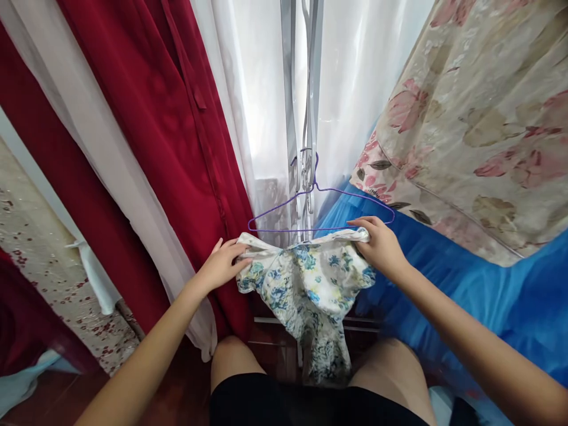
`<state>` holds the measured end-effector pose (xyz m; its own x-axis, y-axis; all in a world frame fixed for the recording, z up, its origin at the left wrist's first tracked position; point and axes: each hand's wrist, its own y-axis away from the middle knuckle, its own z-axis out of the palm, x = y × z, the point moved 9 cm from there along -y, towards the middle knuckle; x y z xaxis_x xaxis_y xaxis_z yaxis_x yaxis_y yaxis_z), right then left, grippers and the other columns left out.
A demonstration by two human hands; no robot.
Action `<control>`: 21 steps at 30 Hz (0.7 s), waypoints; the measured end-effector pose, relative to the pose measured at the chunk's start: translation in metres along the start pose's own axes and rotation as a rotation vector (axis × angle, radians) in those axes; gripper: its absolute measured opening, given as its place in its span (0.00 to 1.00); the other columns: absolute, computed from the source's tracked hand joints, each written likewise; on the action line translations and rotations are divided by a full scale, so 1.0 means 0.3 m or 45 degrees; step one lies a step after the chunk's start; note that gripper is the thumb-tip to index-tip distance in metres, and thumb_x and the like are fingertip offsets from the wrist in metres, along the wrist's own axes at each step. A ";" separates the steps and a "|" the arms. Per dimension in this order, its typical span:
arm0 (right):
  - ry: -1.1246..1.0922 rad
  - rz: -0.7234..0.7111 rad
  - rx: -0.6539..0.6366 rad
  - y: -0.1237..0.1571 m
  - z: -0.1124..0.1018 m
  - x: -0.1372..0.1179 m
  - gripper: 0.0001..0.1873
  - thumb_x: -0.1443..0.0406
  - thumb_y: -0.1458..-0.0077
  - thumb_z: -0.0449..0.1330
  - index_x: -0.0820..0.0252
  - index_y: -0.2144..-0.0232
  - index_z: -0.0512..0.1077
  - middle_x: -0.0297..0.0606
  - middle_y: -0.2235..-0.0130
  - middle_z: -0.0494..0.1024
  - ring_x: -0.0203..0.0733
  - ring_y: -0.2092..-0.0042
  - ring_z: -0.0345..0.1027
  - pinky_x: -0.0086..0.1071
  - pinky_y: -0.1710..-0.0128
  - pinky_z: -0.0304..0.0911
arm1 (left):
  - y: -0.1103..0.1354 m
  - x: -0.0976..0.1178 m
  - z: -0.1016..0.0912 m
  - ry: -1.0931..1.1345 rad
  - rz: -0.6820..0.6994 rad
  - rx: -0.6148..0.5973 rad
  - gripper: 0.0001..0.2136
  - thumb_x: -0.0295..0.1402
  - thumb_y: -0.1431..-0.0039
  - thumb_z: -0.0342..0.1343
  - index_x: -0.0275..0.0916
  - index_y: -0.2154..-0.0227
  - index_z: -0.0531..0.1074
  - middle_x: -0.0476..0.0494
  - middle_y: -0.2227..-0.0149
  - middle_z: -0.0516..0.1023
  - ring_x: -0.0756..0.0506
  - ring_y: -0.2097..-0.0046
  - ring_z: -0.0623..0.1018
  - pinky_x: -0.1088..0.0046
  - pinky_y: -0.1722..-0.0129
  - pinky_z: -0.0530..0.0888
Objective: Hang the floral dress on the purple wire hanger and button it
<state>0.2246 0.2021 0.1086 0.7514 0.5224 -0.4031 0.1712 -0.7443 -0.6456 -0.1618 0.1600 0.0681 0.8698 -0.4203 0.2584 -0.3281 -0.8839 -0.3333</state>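
Note:
A white garment with a blue and yellow flower print [310, 290] hangs stretched between my two hands. My left hand [222, 263] pinches its left upper edge, fingers closed on the cloth. My right hand [377, 242] grips the right upper edge, and its fingertips lie close to the bottom bar of a purple wire hanger [319, 207]. The hanger hangs by its hook from a metal window fitting [305, 160], just above the garment.
A dark red curtain [146, 136] and a sheer white curtain [261, 89] hang on the left. On the right are a floral beige cloth [479, 118] and blue fabric [479, 284]. My knees [235, 355] are below, over a dark wooden floor.

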 end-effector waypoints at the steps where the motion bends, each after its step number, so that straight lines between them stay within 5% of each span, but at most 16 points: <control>1: 0.044 0.005 -0.043 -0.020 0.034 0.008 0.19 0.68 0.47 0.57 0.60 0.54 0.80 0.48 0.53 0.79 0.52 0.55 0.74 0.39 0.55 0.65 | -0.032 -0.013 -0.021 -0.020 -0.015 0.019 0.15 0.46 0.34 0.55 0.46 0.51 0.78 0.42 0.41 0.77 0.34 0.35 0.68 0.37 0.33 0.49; 6: 0.125 0.085 -0.135 -0.036 0.095 0.016 0.10 0.67 0.48 0.58 0.59 0.67 0.79 0.43 0.66 0.81 0.48 0.64 0.74 0.33 0.65 0.60 | -0.132 0.002 -0.106 -0.088 0.053 0.213 0.09 0.36 0.35 0.53 0.40 0.60 0.77 0.39 0.45 0.78 0.37 0.40 0.72 0.50 0.36 0.65; 9: 0.164 0.111 -0.142 -0.023 0.082 -0.004 0.07 0.65 0.49 0.59 0.58 0.70 0.78 0.42 0.66 0.82 0.47 0.65 0.73 0.32 0.68 0.56 | -0.143 0.063 -0.171 -0.148 0.133 0.345 0.07 0.33 0.36 0.51 0.39 0.65 0.75 0.39 0.43 0.75 0.36 0.36 0.68 0.51 0.34 0.62; 14: 0.102 0.202 -0.212 -0.007 0.079 -0.035 0.06 0.67 0.52 0.57 0.56 0.76 0.74 0.38 0.75 0.79 0.44 0.71 0.69 0.32 0.72 0.51 | -0.207 0.193 -0.219 -0.118 0.223 0.286 0.07 0.31 0.36 0.49 0.39 0.64 0.72 0.38 0.35 0.66 0.33 0.31 0.60 0.44 0.33 0.58; 18: -0.066 0.206 -0.197 0.027 0.055 -0.040 0.07 0.68 0.51 0.55 0.57 0.78 0.71 0.36 0.77 0.76 0.43 0.72 0.68 0.32 0.72 0.54 | -0.271 0.282 -0.205 0.159 0.305 0.262 0.07 0.33 0.35 0.49 0.39 0.62 0.71 0.39 0.51 0.77 0.40 0.50 0.76 0.62 0.46 0.71; 21: -0.222 0.212 0.099 0.052 -0.064 0.016 0.10 0.68 0.50 0.56 0.58 0.67 0.76 0.38 0.69 0.81 0.45 0.67 0.73 0.33 0.67 0.62 | -0.273 0.284 -0.174 0.211 0.271 0.346 0.08 0.36 0.33 0.49 0.40 0.61 0.72 0.43 0.59 0.77 0.42 0.57 0.77 0.68 0.53 0.71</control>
<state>0.2431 0.1850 0.1092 0.6426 0.4642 -0.6096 -0.0001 -0.7956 -0.6059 -0.0799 0.1858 0.1650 0.7139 -0.6357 0.2936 -0.3659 -0.6962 -0.6176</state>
